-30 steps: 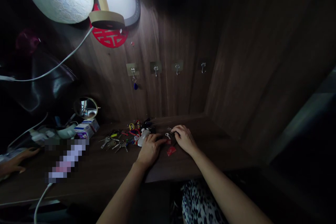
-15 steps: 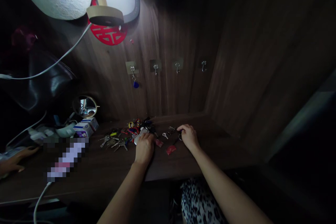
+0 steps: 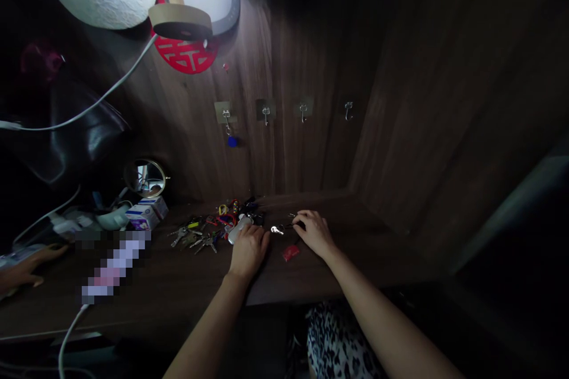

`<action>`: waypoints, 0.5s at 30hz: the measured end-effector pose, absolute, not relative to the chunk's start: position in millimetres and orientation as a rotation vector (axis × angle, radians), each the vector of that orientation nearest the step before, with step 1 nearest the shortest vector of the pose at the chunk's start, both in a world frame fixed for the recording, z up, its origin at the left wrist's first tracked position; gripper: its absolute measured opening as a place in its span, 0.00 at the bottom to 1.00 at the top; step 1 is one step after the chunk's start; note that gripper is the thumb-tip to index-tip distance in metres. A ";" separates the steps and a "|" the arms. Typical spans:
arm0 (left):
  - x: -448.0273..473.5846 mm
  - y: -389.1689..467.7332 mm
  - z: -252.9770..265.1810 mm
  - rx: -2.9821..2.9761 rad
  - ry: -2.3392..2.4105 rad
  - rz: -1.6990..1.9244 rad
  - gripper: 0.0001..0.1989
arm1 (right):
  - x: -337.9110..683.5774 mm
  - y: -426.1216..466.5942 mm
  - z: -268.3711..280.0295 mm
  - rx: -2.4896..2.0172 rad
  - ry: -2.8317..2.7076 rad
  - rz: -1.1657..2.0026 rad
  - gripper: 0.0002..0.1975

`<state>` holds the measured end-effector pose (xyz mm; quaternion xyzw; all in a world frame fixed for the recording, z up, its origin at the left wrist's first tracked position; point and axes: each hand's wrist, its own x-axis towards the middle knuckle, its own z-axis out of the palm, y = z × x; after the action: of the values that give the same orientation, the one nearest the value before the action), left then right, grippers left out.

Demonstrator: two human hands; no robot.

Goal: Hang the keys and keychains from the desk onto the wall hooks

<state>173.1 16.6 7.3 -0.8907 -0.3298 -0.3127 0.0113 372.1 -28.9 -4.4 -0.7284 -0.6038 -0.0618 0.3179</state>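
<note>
My left hand point(image 3: 249, 247) rests on the dark wooden desk at the right edge of a heap of keys point(image 3: 202, 237), with its fingers curled down. A silver-grey oval object point(image 3: 240, 230) lies against its fingertips; what is under the fingers, if anything, is hidden. To the right, my right hand point(image 3: 315, 233) has thumb and fingers closed on the dark end of a small bunch of keys point(image 3: 277, 230), whose bright silver key points left. Just below these keys is a red packet point(image 3: 290, 253). Colourful key tags and rings point(image 3: 229, 219) lie in the heap.
Several metal hooks point(image 3: 266, 113) line the wooden wall; a blue tag point(image 3: 232, 141) hangs from the leftmost. At left are a round mirror point(image 3: 149, 177), a small box point(image 3: 146, 213), a blurred-out device with a white cable point(image 3: 71, 331), and another person's hand point(image 3: 33, 266). A lamp point(image 3: 180, 21) hangs overhead.
My right hand has shifted slightly left, its fingers now closed at the small key bunch. My left hand has moved a little right, and the reddish packet beside it no longer shows.
</note>
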 end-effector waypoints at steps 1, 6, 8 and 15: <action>172.8 16.5 7.9 -2.764 -1.033 -0.998 0.14 | 371.6 -29.2 -3.5 -1.898 -1.609 -0.161 0.08; 172.0 17.2 9.6 -2.718 -1.069 -1.129 0.10 | 366.7 -30.5 -1.3 -1.756 -1.802 -0.201 0.14; 172.6 17.9 8.7 -2.724 -1.057 -1.157 0.10 | 366.0 -30.0 -2.2 -1.701 -1.875 -0.195 0.12; 177.1 16.9 4.5 -2.822 -0.931 -1.008 0.14 | 365.5 -32.4 0.1 -1.557 -1.953 -0.107 0.05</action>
<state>177.1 16.9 4.5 -0.8993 -0.2968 -0.3211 0.0020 365.5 -32.4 0.1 -0.5909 -0.7414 -0.0408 0.3154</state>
